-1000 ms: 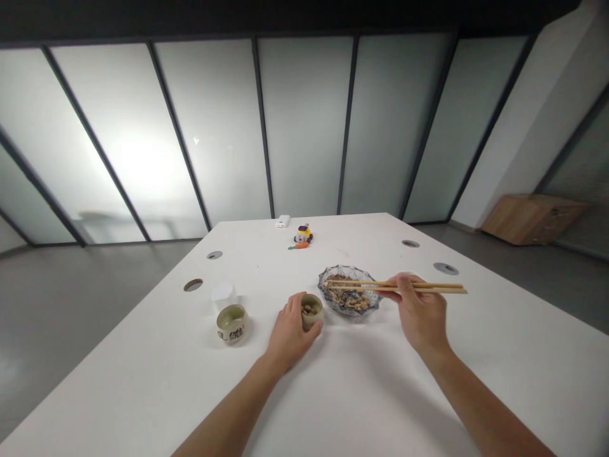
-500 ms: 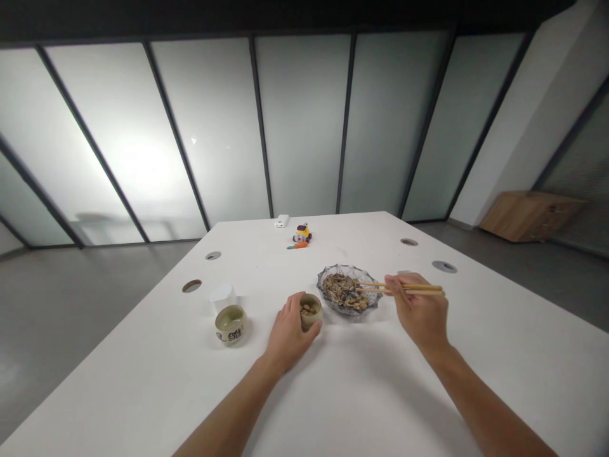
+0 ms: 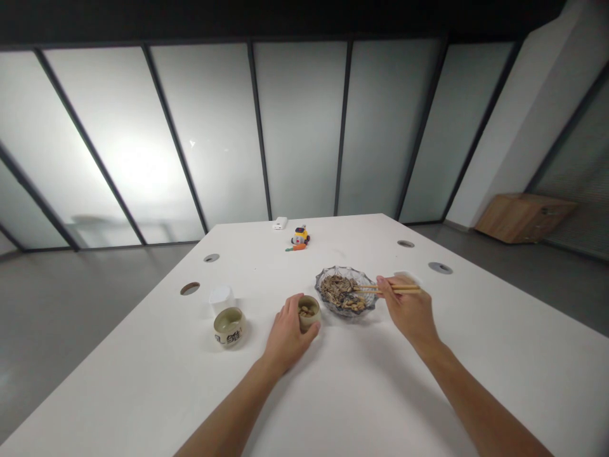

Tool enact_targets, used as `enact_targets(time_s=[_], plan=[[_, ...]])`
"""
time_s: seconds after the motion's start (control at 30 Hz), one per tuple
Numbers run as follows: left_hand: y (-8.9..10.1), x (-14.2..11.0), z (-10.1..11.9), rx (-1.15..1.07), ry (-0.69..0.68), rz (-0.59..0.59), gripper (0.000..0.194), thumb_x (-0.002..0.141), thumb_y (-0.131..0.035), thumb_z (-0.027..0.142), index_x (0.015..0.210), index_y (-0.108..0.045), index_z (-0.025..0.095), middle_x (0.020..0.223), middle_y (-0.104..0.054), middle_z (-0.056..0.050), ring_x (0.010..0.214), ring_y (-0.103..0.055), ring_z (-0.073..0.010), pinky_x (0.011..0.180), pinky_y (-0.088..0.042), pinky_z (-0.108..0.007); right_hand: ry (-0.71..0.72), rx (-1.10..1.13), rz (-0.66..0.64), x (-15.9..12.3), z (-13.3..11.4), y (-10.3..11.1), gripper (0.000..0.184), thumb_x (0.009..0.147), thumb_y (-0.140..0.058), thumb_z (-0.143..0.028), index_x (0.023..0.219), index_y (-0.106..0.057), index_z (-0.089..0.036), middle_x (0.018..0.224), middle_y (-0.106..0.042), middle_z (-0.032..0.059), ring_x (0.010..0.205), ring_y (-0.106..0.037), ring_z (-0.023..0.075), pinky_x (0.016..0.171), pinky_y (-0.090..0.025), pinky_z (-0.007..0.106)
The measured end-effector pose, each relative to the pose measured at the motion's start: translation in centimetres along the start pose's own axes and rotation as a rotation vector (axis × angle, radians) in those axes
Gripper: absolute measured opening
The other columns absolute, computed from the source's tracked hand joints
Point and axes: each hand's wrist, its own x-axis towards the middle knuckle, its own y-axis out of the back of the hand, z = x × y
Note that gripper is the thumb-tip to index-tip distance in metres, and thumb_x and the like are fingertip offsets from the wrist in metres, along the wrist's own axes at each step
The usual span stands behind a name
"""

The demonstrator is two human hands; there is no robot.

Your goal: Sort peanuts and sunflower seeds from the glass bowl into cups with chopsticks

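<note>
My left hand (image 3: 291, 330) is wrapped round a small ceramic cup (image 3: 310, 310) that stands on the white table. Several light brown pieces, too small to name, lie inside the cup. To its right sits a clear glass bowl (image 3: 369, 304) with a scalloped rim. Dark, thin dried strips (image 3: 337, 289) fill its left part, and paler brown pieces (image 3: 354, 304) lie at its front right. My right hand (image 3: 410, 311) grips a pair of wooden chopsticks (image 3: 368, 289), whose tips reach into the bowl among the contents. Whether the tips pinch anything I cannot make out.
A second ceramic cup (image 3: 229, 331) with dark characters stands at the left, a white container (image 3: 221, 299) just behind it. Farther back are a yellow toy vehicle (image 3: 301, 235), an orange toy carrot (image 3: 297, 247) and a white device (image 3: 280, 223). Round holes (image 3: 190, 289) pierce the table (image 3: 157, 374).
My right hand has shifted left with the chopsticks, their tips now deeper over the bowl's contents. My left hand stays on the cup. The whole view has shifted slightly.
</note>
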Motion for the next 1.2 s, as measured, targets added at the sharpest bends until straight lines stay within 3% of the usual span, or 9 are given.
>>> enact_targets(time_s=[0.73,1.03,1.2], plan=[[-0.2,0.0,-0.4,0.006,0.011,-0.027,0.060,0.087,-0.067,0.031,0.142,-0.045,0.024,0.144,-0.057,-0.012,0.131,-0.057,-0.0304,0.115,-0.042,-0.048,0.073,-0.079,0.039,0.0,-0.2,0.0,0.049,0.109,-0.045,-0.052,0.076,-0.063,-0.022,0.068,-0.064,0.0025,0.065,-0.061,0.0191,0.064,-0.042,0.033],[-0.1,0.0,-0.2,0.005,0.010,-0.010,0.060,0.086,-0.070,0.031,0.141,-0.048,0.024,0.142,-0.059,-0.012,0.130,-0.059,-0.0305,0.115,-0.044,-0.048,-0.044,0.104,0.074,0.3,-1.2,0.6,0.046,0.106,-0.054,-0.046,0.069,-0.068,-0.022,0.066,-0.068,0.0031,0.065,-0.064,0.0193,0.065,-0.046,0.033],[-0.1,0.1,0.0,0.002,0.017,-0.016,0.059,0.086,-0.069,0.031,0.141,-0.048,0.023,0.142,-0.059,-0.012,0.130,-0.059,-0.0305,0.115,-0.043,-0.048,-0.192,0.292,0.100,-0.1,-2.0,0.3,0.045,0.102,-0.057,-0.054,0.073,-0.071,-0.022,0.069,-0.069,0.0040,0.067,-0.067,0.0211,0.065,-0.053,0.036]])
